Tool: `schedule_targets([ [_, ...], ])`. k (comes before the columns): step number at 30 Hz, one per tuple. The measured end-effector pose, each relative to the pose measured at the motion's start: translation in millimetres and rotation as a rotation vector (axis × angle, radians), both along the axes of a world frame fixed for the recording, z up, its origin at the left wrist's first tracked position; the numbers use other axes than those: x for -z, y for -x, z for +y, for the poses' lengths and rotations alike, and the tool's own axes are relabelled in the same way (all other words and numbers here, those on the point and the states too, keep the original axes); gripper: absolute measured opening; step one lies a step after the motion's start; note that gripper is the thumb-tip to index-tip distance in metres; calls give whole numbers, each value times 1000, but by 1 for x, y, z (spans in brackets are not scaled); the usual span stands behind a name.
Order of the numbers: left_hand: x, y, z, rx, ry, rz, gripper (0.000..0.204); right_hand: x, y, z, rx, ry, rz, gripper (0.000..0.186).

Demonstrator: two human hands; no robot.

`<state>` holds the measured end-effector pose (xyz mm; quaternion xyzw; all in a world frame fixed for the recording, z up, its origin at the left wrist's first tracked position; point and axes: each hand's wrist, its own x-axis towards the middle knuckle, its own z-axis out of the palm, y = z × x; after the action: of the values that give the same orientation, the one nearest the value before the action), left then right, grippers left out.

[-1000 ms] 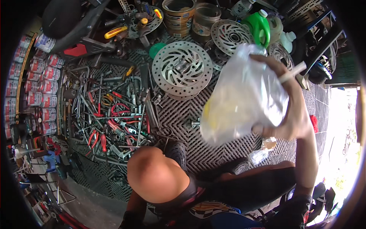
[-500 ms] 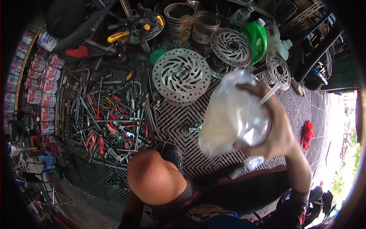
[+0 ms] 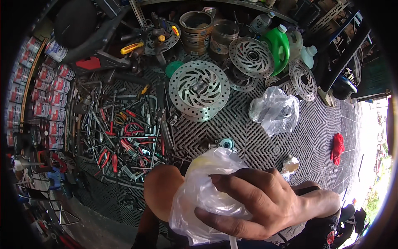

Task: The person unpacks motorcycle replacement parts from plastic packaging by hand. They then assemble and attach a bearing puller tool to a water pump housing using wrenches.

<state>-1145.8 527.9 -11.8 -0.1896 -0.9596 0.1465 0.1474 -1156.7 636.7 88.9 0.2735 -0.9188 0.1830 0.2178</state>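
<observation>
Plastic bag (image 3: pixel 197 186) at six o'clock, right hand (image 3: pixel 265 203) gripping it with bent fingers, left hand hidden from my remote view, its state I cannot tell, brake disc (image 3: pixel 199 101) at twelve, hand tools (image 3: pixel 124 141) at nine

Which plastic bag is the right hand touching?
The bulging whitish plastic bag at lower centre, under the right hand; the crumpled clear bag lies on the mat.

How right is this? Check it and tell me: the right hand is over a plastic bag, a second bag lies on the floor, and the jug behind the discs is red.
Not quite: the jug behind the discs is green, not red, as the head view shows. The right hand is over a plastic bag, and a second bag lies on the floor.
</observation>
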Motion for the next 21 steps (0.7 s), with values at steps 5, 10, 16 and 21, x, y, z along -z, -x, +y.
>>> schedule_targets([
  [5,21,1,-25,31,-193,-258,20,-13,-1,-4,76,85,-169,41],
  [10,44,7,-43,57,-391,-507,18,1,-2,-1,46,33,28,39],
  [16,69,7,-83,99,-644,-784,16,-19,-7,10,-55,-35,-80,36],
  [21,98,14,-133,128,-852,-1048,14,-28,-6,16,-65,-2,-146,56],
])
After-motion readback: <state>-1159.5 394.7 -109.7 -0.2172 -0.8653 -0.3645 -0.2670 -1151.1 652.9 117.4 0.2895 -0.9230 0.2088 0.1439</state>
